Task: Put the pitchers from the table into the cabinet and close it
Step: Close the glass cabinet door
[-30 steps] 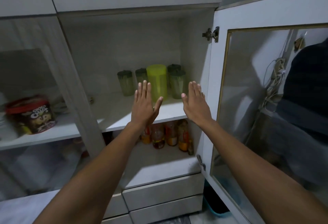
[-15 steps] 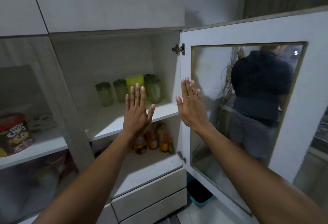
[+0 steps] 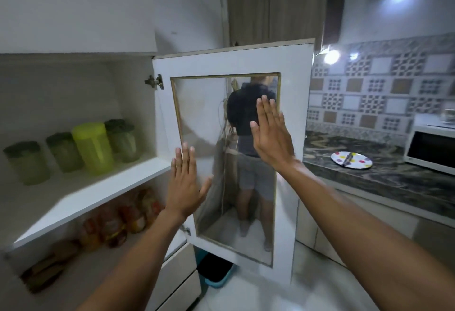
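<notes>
Several pitchers stand in a row on the upper cabinet shelf (image 3: 103, 192): a bright yellow-green pitcher (image 3: 92, 148) in the middle, with clear dark-lidded pitchers (image 3: 27, 163) on both sides of it. The white cabinet door (image 3: 294, 138) with its glass pane hangs wide open to the right of the shelf. My left hand (image 3: 184, 182) is raised flat, fingers apart, in front of the door's hinge side. My right hand (image 3: 269, 131) is also flat and spread, in front of the glass pane. Neither hand holds anything.
Jars and bottles (image 3: 115, 222) fill the lower shelf. The glass reflects a person. A dark marble counter (image 3: 369, 175) at right carries a dotted plate (image 3: 350, 159) and a white microwave (image 3: 430, 150). A blue bin (image 3: 215, 271) sits on the floor under the door.
My view has swung right, from the shelf to the open door and the counter. Both flat hands have moved right with it, from in front of the pitchers to in front of the door.
</notes>
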